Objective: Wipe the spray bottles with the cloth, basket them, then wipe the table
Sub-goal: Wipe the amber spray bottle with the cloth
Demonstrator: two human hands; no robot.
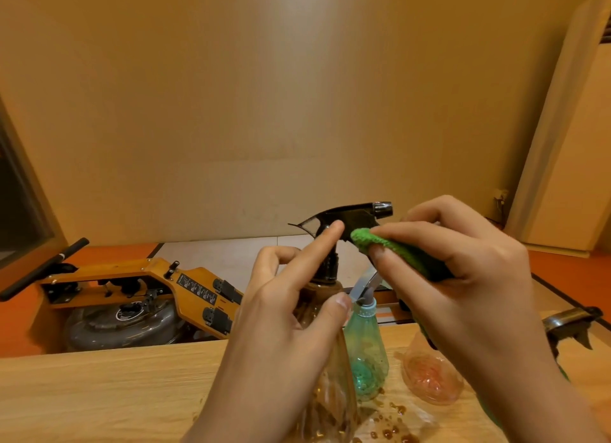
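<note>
**Two-handed wiping in progress**

The right hand (463, 277) pinches the folded green cloth (396, 251) between thumb and fingers and presses it against the underside of the black spray head (350, 216). The left hand (281, 327) grips the clear bottle (330, 403) at its neck. Its thumb lies on the shoulder and its forefinger reaches up to brace the head from behind.

The bottle stands upright over the counter (99, 386); whether its base rests there I cannot tell. It looks like thin, light plastic, probably slick, given the brown droplets (393, 409) below. The neck seems the firmest place to hold, since the walls would likely flex and a squeezed trigger would spray.

A teal bottle (365, 350) stands just behind it. A pink bottle (429, 376) lies on its side nearby, to the right.
</note>
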